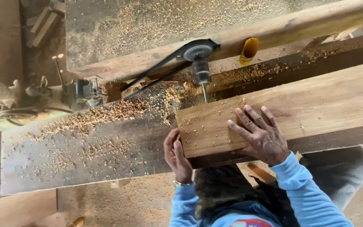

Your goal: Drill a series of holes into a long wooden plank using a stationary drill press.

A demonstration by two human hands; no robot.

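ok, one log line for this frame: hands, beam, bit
left hand: cupped on beam end | right hand: flat on top | bit: at beam's far edge | bench: sawdust

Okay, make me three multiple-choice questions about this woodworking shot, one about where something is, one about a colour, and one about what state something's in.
1. Where does the drill bit point?
A. At the far edge of the wooden plank
B. At the floor
C. At the yellow object

2. What colour are the person's sleeves?
A. Red
B. Light blue
C. Black

3. How is the right hand placed?
A. Clenched in a fist
B. Lifted off the plank
C. Flat on top of the plank, fingers spread

Answers:
1 A, the bit's tip meets the plank's far edge below the chuck.
2 B, both forearms show light blue fabric.
3 C, the palm lies on the plank's top face, while the left hand cups its end.
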